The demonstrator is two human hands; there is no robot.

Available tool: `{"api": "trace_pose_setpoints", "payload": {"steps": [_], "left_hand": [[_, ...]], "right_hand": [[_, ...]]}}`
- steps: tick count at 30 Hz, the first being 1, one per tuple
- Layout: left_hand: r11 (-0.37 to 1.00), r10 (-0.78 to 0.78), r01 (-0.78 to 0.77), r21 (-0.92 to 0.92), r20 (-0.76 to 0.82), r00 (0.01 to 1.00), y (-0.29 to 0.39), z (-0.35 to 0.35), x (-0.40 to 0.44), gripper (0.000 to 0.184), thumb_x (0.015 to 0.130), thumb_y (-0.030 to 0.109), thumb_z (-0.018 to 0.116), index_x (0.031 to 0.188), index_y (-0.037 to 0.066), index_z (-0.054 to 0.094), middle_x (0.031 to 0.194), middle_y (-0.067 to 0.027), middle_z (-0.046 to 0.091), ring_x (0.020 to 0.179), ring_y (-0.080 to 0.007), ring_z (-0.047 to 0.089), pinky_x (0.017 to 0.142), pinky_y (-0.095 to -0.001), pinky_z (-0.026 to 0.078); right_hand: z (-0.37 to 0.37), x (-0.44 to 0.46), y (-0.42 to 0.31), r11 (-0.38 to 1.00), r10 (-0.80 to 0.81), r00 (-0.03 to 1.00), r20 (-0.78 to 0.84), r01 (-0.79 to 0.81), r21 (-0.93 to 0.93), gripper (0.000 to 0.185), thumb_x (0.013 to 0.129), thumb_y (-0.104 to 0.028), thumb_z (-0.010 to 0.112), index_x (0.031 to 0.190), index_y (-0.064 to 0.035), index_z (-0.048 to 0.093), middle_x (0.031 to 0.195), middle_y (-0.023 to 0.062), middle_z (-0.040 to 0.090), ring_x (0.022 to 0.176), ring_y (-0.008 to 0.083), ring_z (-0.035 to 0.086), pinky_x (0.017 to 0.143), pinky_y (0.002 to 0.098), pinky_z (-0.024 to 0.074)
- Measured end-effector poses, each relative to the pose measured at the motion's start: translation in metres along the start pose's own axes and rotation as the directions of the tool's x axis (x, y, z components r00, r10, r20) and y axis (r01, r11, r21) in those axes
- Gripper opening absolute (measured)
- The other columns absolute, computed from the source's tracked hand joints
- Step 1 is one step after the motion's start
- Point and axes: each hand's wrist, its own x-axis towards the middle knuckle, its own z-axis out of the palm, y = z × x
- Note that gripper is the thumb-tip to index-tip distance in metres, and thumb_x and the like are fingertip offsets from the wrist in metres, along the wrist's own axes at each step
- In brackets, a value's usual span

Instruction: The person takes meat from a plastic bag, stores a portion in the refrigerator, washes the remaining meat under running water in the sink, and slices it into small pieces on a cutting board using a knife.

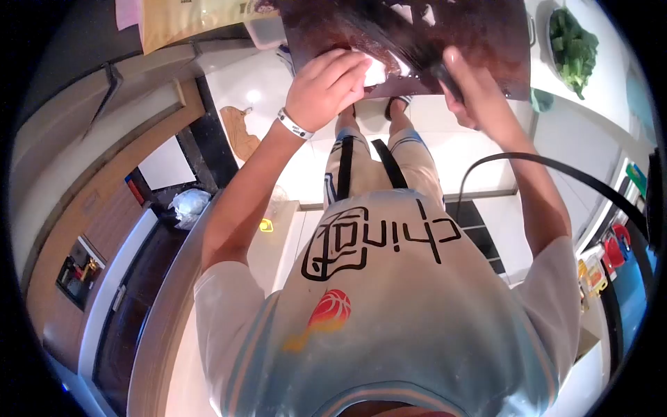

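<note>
A: Closest to us is the person's shirt (424, 313), pale, with black lettering and a red and orange ball print. A black cable (556, 162) arches across in front of the right forearm. And farther out?

B: The dark brown board (486, 35), reaching the top edge of the view. Both hands are over it, the left hand (330, 83) at its near left part, the right hand (476, 90) towards its near right corner.

A: What is the left one doing?

B: Its fingers are bent and pressed together, gathered on a white piece (376, 72) that lies on the board near its front edge. A white wristband (295, 125) circles that wrist. I can't tell what the white piece is.

A: And the right?

B: Closed around the dark handle of a knife (448, 82), with the thumb lying along the top. The blade slants away, up and to the left, just beside the white piece. It is so dark against the board that I can't tell whether the two touch.

A: Anything else on the board?

B: More white bits (425, 15) near the top, beyond the blade. To the right, leafy greens (574, 52) sit on the white surface (611, 115). On the far left is a yellowish bag (187, 22).
</note>
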Motion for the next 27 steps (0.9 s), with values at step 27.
{"api": "trace_pose_setpoints", "payload": {"steps": [27], "left_hand": [[0.997,-0.036,0.036,0.068,-0.001,0.999,0.007,-0.001,-0.009,0.023,0.067,0.010,0.076,0.089,0.009,0.069,0.089,-0.0029,0.063,0.089,-0.0241,0.060,0.073,-0.0336,0.052]], "right_hand": [[0.013,-0.021,0.010,0.836,-0.215,0.977,0.018,0.193,-0.513,0.054,0.099,-0.050,0.046,0.092,0.0017,0.058,0.063,0.0175,0.047,0.059,0.0266,0.045,0.061,0.0380,0.0416]]}}
